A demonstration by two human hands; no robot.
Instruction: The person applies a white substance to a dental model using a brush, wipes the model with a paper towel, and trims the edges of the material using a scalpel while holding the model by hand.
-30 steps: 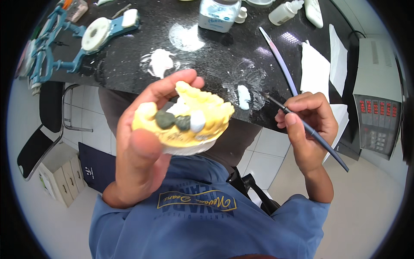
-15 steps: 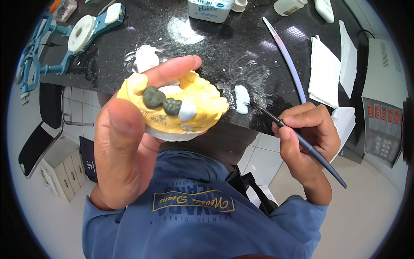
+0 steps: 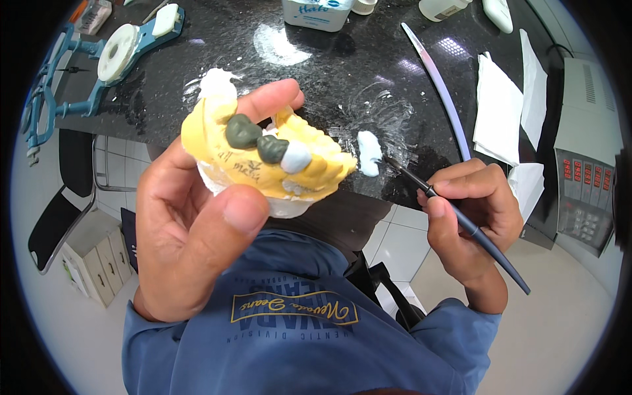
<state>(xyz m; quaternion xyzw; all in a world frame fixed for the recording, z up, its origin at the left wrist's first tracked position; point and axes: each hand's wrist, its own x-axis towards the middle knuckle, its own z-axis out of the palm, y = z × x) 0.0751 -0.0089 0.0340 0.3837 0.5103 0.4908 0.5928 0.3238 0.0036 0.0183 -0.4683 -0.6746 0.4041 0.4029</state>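
My left hand point(image 3: 191, 224) grips a yellow dental cast point(image 3: 263, 164) on a white base, raised close to the camera. Two grey-green tooth copings and one pale white tooth sit on the cast's ridge. My right hand point(image 3: 471, 210) holds a thin dark brush point(image 3: 461, 220) like a pen. The brush tip touches a small white dab of paste point(image 3: 368, 153) on the black stone countertop point(image 3: 342, 72), just to the right of the cast.
A blue articulator point(image 3: 79, 72) with white discs lies at the far left. White tissues point(image 3: 503, 105), a long pale spatula point(image 3: 438, 85), a white jar point(image 3: 316, 13) and bottles lie on the counter. A grey machine point(image 3: 586, 171) with red keys stands at right. A small white drawer unit point(image 3: 92, 257) sits on the floor.
My left hand has brought the cast up and nearer to the camera. My right hand has moved the brush tip left onto the white paste.
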